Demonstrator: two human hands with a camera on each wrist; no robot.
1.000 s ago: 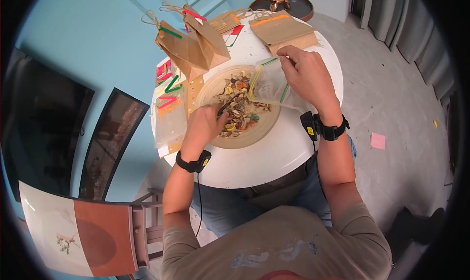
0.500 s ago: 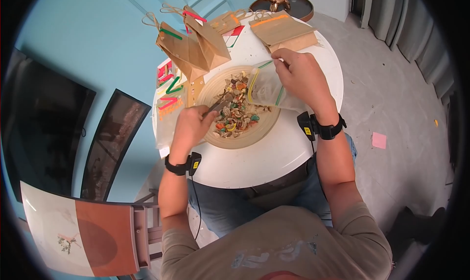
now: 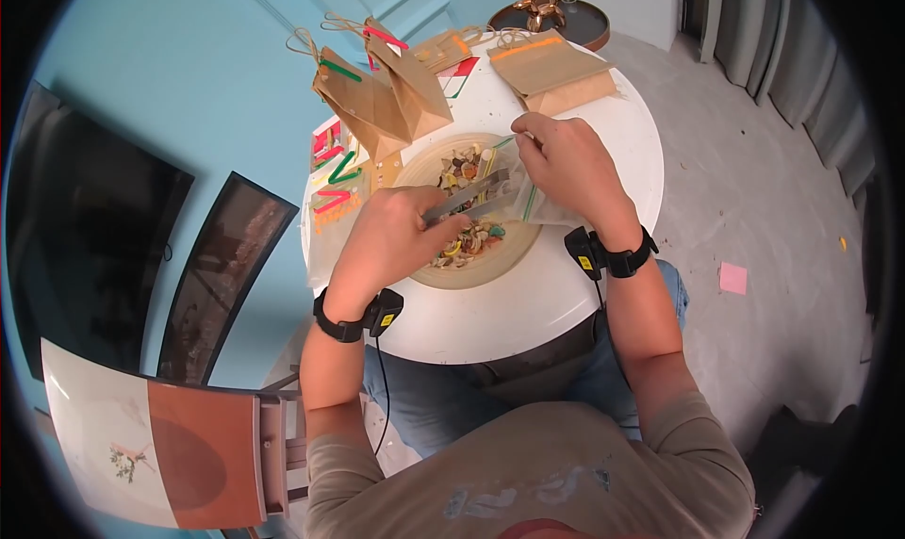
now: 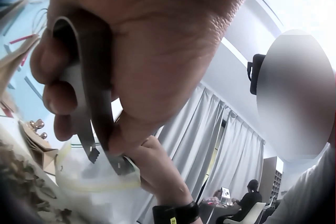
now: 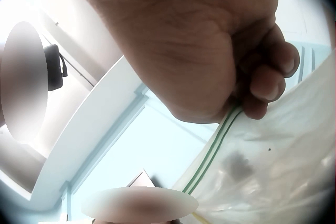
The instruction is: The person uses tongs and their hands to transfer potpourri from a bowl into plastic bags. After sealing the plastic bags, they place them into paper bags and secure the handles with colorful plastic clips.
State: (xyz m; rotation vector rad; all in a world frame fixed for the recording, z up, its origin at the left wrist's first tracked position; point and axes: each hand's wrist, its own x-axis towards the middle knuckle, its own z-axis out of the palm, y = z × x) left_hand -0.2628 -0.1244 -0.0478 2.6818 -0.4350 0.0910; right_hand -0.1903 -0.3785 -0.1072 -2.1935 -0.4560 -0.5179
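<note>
My left hand (image 3: 388,233) grips a pair of metal tongs (image 3: 474,194), its fingers curled round the bent end. In the left wrist view the toothed tips of the tongs (image 4: 93,153) stand a little apart, at the mouth of a clear zip bag (image 4: 94,195). Thumb and fingers of my right hand (image 3: 577,167) pinch the bag's edge by its green-striped seal. Beneath the tongs and bag lies a wide beige plate (image 3: 476,280), heaped with a dried mix (image 3: 460,169) of pale, orange, yellow and teal pieces. The bag hides part of this heap.
Two upright brown paper bags (image 3: 368,101) with green and pink strips stand at the back left of the white round table (image 3: 603,247). Another paper bag (image 3: 551,68) lies at the back right. Flat packets (image 3: 335,233) with coloured strips lie along the left edge.
My left hand has drawn back from the heap, then swung right with the tongs to the bag's mouth. The right hand has shifted slightly left and down, still pinching the bag.
</note>
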